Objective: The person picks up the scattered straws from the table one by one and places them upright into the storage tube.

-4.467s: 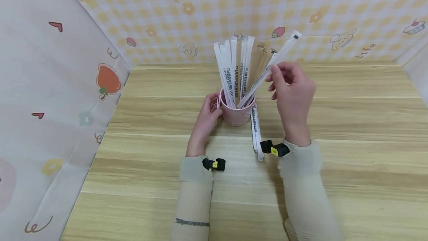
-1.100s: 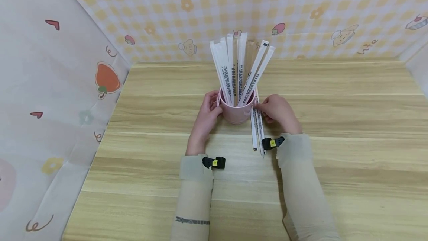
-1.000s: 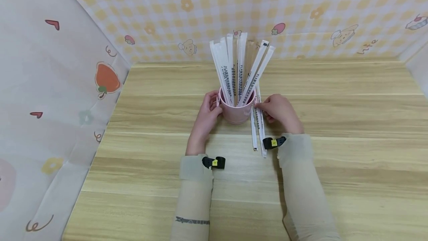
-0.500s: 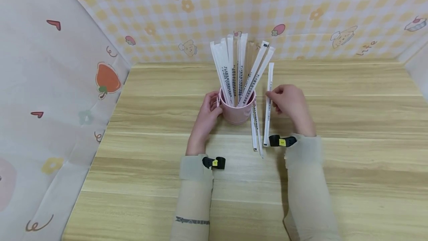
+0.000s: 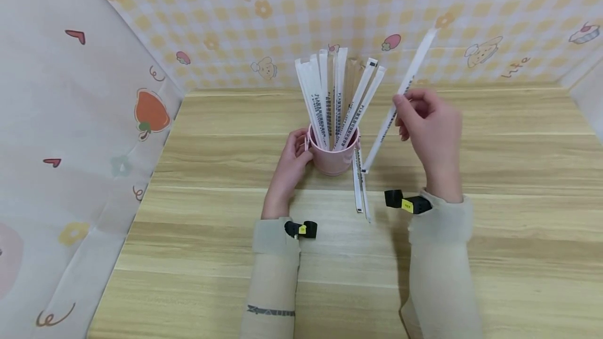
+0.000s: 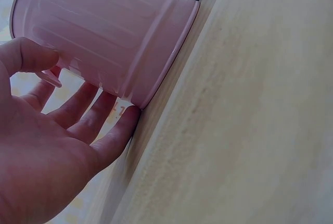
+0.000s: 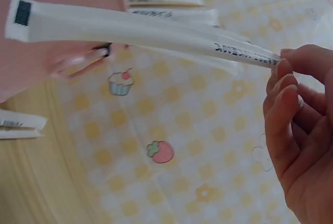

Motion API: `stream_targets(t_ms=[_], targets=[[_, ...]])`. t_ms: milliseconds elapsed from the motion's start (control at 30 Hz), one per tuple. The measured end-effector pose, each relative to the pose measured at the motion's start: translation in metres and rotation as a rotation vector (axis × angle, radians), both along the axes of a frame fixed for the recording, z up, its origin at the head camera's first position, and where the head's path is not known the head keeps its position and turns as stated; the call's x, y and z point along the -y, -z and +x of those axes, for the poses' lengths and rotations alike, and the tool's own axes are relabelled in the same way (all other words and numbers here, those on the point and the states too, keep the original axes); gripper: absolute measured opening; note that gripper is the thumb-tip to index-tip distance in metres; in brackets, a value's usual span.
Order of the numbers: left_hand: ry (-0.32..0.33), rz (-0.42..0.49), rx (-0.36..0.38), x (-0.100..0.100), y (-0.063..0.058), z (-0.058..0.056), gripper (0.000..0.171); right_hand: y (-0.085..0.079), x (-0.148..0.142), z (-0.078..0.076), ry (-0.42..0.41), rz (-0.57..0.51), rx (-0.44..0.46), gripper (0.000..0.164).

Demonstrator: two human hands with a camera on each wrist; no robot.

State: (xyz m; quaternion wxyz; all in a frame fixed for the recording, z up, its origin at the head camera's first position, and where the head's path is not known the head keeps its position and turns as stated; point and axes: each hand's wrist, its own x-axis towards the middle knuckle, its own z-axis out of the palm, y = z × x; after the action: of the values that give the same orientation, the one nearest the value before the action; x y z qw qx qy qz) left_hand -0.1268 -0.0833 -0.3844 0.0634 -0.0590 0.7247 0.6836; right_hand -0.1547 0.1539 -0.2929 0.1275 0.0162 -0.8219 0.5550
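Note:
My right hand [image 5: 433, 137] pinches a white paper-wrapped straw [image 5: 417, 61] between thumb and fingertips, tilted, its lower end beside the bucket's right side. In the right wrist view that wrapped straw [image 7: 140, 30] shows a black mark at its near end. My left hand [image 5: 288, 171] holds the left side of a small pink bucket [image 5: 332, 163] by its handle mount. The left wrist view has the thumb on the bucket wall [image 6: 99, 26] and the fingers along its side. Several wrapped straws [image 5: 316, 95] stand fanned out in the bucket, white ones and a few brownish.
A few more wrapped straws [image 5: 357, 187] lie on the wooden table [image 5: 212, 245], partly hidden behind the bucket's right side. A yellow checked backdrop [image 5: 226, 20] rises at the table's back edge, and a white printed sheet [image 5: 94, 119] stands on the left.
Earlier, a straw was lowered into the bucket. My right hand then picked another from beside it, moved it right and lifted it, tilting its top rightward. The left hand stays on the bucket.

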Motion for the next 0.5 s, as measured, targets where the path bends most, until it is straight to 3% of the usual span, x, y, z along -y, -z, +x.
stream_targets(t_ms=[67,300,400,500], targets=[[-0.006,0.001,-0.002,0.001,0.008,-0.003,0.051,-0.005,0.0,0.003,0.029,-0.06,-0.067,0.021],[-0.011,0.001,-0.017,0.0,0.008,-0.003,0.051,-0.016,0.0,0.009,0.102,-0.421,-0.342,0.016],[-0.011,0.006,-0.021,0.0,0.009,-0.003,0.05,-0.018,0.001,0.011,0.124,-0.491,-0.44,0.018],[-0.012,0.006,-0.019,0.001,0.009,-0.003,0.05,-0.02,0.001,0.012,0.147,-0.5,-0.475,0.021]])
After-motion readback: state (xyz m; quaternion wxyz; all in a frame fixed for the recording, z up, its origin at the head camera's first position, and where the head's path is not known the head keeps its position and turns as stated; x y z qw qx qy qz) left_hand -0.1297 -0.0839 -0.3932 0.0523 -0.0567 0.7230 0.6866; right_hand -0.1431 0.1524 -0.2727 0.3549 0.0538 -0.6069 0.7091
